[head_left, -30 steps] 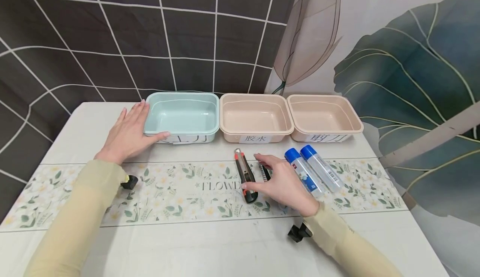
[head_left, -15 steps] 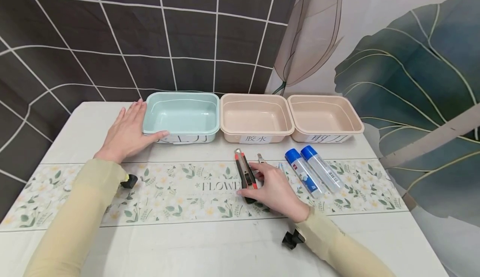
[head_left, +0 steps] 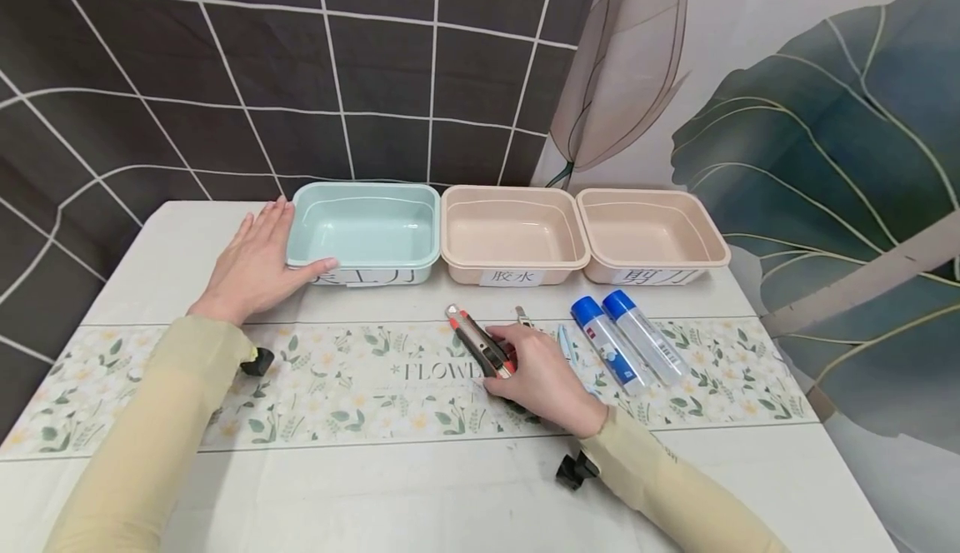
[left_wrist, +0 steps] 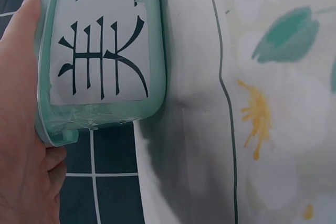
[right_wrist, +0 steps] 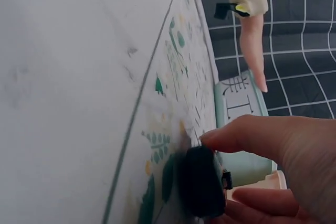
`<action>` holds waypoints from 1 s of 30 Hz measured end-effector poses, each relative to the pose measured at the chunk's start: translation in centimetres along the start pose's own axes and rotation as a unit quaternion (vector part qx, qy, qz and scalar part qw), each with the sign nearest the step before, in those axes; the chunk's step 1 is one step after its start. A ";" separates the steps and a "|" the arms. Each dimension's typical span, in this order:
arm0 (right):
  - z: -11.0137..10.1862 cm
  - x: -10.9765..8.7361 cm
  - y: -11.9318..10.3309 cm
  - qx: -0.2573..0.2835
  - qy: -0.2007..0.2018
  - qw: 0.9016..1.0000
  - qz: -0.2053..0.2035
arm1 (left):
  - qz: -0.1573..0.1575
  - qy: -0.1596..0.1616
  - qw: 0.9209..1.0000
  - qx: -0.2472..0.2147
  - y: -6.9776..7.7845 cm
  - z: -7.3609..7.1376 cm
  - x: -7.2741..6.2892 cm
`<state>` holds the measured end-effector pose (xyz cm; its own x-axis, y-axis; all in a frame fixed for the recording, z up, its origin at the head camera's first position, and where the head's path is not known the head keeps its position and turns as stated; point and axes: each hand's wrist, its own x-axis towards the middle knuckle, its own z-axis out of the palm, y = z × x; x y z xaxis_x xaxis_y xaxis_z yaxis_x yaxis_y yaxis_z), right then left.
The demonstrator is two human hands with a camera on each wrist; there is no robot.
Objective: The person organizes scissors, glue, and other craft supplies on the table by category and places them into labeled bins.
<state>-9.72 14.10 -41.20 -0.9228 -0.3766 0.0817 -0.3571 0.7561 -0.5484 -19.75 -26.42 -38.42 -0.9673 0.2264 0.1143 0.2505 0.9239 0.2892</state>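
Observation:
My right hand (head_left: 543,378) pinches the rear end of a red and black utility knife (head_left: 477,345), its tip angled towards the far left. The right wrist view shows the knife's dark end (right_wrist: 202,182) between thumb and fingers, partly blurred. My left hand (head_left: 251,266) lies along the left side of a light blue-green plastic box (head_left: 363,274), fingers extended and thumb on its front rim. A label (left_wrist: 102,56) with black characters covers the box's front. Just past my right hand, the tip of a second knife (head_left: 522,316) shows; the rest is hidden.
Two peach boxes (head_left: 513,274) (head_left: 652,274) stand in line right of the blue-green one, each with a front label. Two clear glue bottles (head_left: 611,345) (head_left: 647,338) with blue caps lie right of my right hand. A thin light-blue object (head_left: 565,345) lies between, partly hidden.
My right hand has moved left and taken hold of the utility knife, whose tip has swung left. The second knife's tip has come into view. My left hand stays at the box.

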 end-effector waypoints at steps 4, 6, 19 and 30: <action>-0.1 0.0 -0.1 -0.013 -0.011 1.000 0.007 | 0.004 -0.004 1.000 0.007 0.1 0.0 0.0; -0.2 0.0 -0.2 -0.016 -0.014 1.000 0.013 | 0.006 -0.006 1.000 0.012 0.0 0.0 0.0; -0.2 0.4 -0.1 -0.044 -0.002 0.999 0.009 | 0.011 -0.011 1.000 0.017 -0.2 -0.2 0.1; -0.4 0.9 0.3 -0.027 0.013 1.000 -0.010 | 0.007 -0.015 1.000 0.016 0.0 -0.4 0.1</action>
<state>-10.68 14.20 -40.98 -0.9189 -0.3775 0.1142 -0.3814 0.7767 -0.5013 -19.84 -26.54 -38.08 -0.9647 0.2478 0.0887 0.2625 0.9300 0.2573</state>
